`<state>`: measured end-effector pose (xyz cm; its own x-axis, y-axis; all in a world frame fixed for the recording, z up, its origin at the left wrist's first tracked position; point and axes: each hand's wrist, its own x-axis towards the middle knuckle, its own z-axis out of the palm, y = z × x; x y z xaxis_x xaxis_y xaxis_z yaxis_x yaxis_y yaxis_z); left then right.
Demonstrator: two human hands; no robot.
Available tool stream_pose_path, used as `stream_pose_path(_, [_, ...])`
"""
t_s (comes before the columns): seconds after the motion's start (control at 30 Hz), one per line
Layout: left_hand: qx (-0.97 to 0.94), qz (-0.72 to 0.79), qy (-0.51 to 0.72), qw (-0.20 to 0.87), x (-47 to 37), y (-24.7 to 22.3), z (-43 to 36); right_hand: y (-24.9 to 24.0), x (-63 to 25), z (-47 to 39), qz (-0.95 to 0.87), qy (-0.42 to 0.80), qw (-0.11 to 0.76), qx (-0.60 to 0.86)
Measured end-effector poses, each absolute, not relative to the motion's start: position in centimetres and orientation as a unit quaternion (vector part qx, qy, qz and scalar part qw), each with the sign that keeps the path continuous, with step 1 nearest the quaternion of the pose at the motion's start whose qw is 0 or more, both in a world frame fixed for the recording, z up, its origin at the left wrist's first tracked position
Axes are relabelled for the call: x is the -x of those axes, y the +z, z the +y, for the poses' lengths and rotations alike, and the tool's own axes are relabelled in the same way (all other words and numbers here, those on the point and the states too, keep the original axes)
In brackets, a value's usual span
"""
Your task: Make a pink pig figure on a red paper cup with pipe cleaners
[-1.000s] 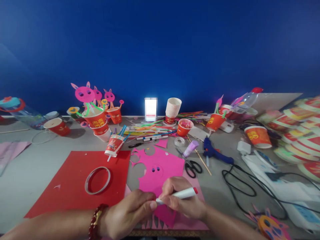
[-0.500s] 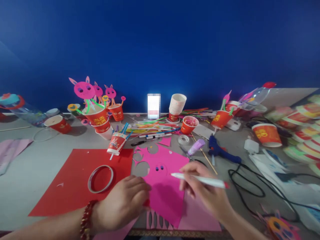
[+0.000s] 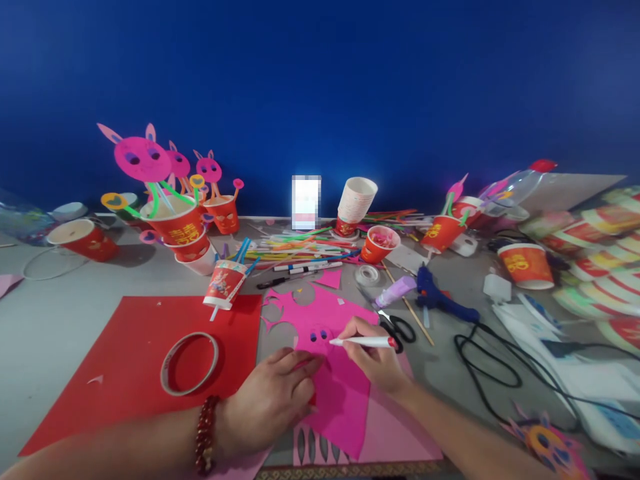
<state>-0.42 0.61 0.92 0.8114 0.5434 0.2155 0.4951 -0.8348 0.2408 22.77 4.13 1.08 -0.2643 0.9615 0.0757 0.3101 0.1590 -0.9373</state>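
- Your right hand (image 3: pixel 375 360) grips a white marker (image 3: pixel 370 342) with a red end, its tip at the bright pink sheet (image 3: pixel 345 407), just right of two dark eyes (image 3: pixel 323 335); whether it touches is too small to tell.
- Your left hand (image 3: pixel 273 397), a beaded bracelet (image 3: pixel 205 433) at the wrist, lies curled at the pink sheet's left edge; you cannot tell if it grips the bit of red under its fingers.
- The pink sheet, its far left edge cut into round gaps, lies near the middle of the bench (image 3: pixel 430 380).
- To your left, a ring (image 3: pixel 165 370) rests on a red sheet (image 3: pixel 115 347).
- To the right lie black-handled scissors (image 3: pixel 404 328) and a blue glue gun (image 3: pixel 445 302).
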Motion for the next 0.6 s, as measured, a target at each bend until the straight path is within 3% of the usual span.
stream_pose_path(0.6, [-0.951,0.277,0.109,0.088,0.31,0.87,0.8,0.1,-22.86,4.2,-0.718,0.387,0.358,0.455])
